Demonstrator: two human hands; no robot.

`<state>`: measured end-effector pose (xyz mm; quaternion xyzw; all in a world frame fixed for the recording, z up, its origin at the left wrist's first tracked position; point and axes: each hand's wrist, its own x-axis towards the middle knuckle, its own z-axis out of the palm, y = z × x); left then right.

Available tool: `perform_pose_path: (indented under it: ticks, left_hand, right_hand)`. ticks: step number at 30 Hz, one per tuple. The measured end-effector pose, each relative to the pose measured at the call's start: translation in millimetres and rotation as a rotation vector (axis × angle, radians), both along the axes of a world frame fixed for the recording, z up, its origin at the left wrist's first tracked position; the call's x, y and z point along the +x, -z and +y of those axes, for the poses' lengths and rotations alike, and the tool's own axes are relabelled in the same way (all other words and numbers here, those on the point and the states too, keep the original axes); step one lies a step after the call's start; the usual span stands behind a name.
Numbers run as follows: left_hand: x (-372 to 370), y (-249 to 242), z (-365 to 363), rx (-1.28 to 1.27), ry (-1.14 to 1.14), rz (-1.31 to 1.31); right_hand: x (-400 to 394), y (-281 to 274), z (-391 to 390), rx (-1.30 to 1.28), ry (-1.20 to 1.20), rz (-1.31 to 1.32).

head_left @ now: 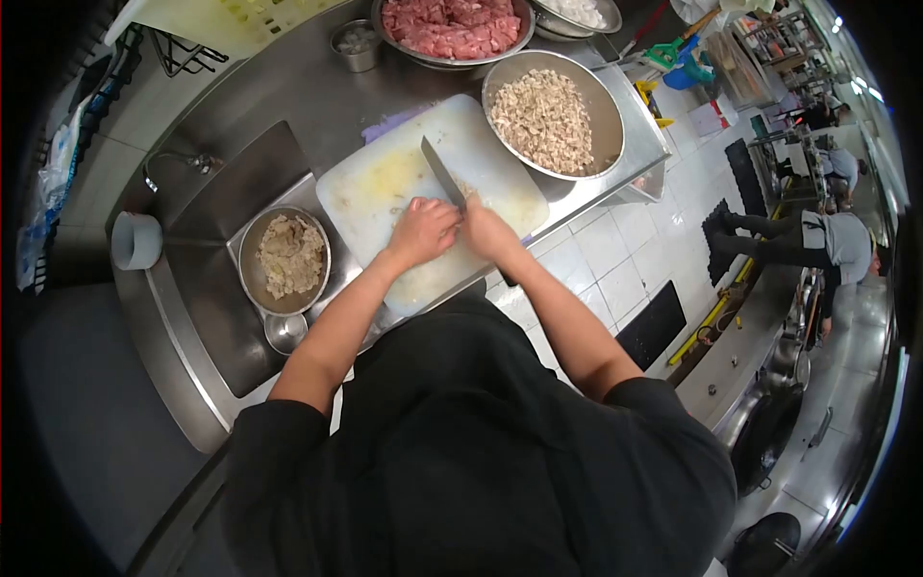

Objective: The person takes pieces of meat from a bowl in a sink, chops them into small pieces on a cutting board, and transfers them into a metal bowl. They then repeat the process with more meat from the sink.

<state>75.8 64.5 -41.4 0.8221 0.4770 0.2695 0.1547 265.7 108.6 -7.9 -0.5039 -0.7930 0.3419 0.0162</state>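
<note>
No text, label, brand, number or sign can be read anywhere: the papers at the far right end of the desk [288, 106] are too small and blurred

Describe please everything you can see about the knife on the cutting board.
The knife has a broad, grey metal blade that looks like a cleaver. It stands over the white cutting board, its tip pointing away from the person. The right hand grips its handle, which is hidden. The left hand rests close beside the blade on the board. What is being cut is hidden.
</note>
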Motion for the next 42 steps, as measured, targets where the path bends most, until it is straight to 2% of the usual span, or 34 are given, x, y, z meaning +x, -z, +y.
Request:
perform_pose_path:
  ticks: [1,5,8,9,10,12,14,17,20,22,24,27,29,33,36,40,42]
  left_hand:
    - [-0.6,2.3,-6.2,-0.008,0.007,0.002]
    - [-5.5,2.2,1.9,0.048,0.005,-0.038]
    - [-6.1,-0.8,-1.1,0.008,0.014,-0.046]
    - [-6.3,-2.7,0.4,-0.022,0.033,-0.044]
    - [-6.1,0.4,-5.0,-0.029,0.036,-0.038]
    - [-8.9,0.3,1.5,-0.013,0.038,-0.090]
    - [-10.9,2.5,3.8,0.009,0.028,-0.080]
    - [-11.6,-2.0,-0.5,-0.035,0.026,-0.074]
    - [-13.8,-5.1,-8.1,-0.065,0.034,-0.094]
    - [-16.3,-14.6,0.7,-0.033,0.036,-0.123]
    - [-14.4,-19.5,-13.2,0.036,-0.056,-0.152]
    - [-21.4,-13.4,-13.8,0.070,-0.007,-0.027]
    - [-20.6,-13.9,-13.5,0.046,-0.005,-0.037]
    - [-18.1,-16.2,-10.5,-0.002,0.027,-0.025]
    - [-19.4,-17.6,-9.0,-0.004,0.031,-0.010]
    - [-21.7,-16.4,-9.6,0.016,0.003,-0.031]
    - [-20.9,-15.2,-12.8,-0.002,-0.003,-0.056]
  right_hand:
    - [-3.0,-23.7,6.0,-0.071,0.005,-0.001]
    - [13.8,-52.8,-38.5,-0.114,0.069,-0.088]
    - [-2.2,-7.6,-34.3,-0.060,0.149,-0.002]
    - [-5.9,3.1,-15.0,-0.050,0.109,0.035]
    - [-4.6,-1.9,-16.8,-0.057,0.112,0.041]
    - [1.7,-20.7,-4.9,-0.030,0.025,0.230]
    - [9.1,-33.4,-34.2,-0.130,0.089,-0.021]
    - [-2.3,-12.3,-40.3,-0.117,0.130,-0.019]
    - [-11.9,-5.9,-12.0,-0.090,0.171,0.131]
    - [-12.9,-34.0,4.8,-0.050,0.070,0.016]
    - [-5.8,-61.2,-10.2,-0.018,0.062,0.007]
    - [4.1,-83.0,-38.2,-0.111,0.024,-0.097]
    - [5.7,-86.0,-52.7,-0.184,0.017,-0.196]
    - [-7.7,-22.0,-39.8,-0.001,0.048,-0.027]
    - [-9.9,-21.4,-4.9,0.018,-0.050,-0.014]
    - [-4.9,-54.2,-50.8,-0.103,0.030,-0.099]
    - [-12.0,-23.1,-45.4,-0.084,0.076,-0.029]
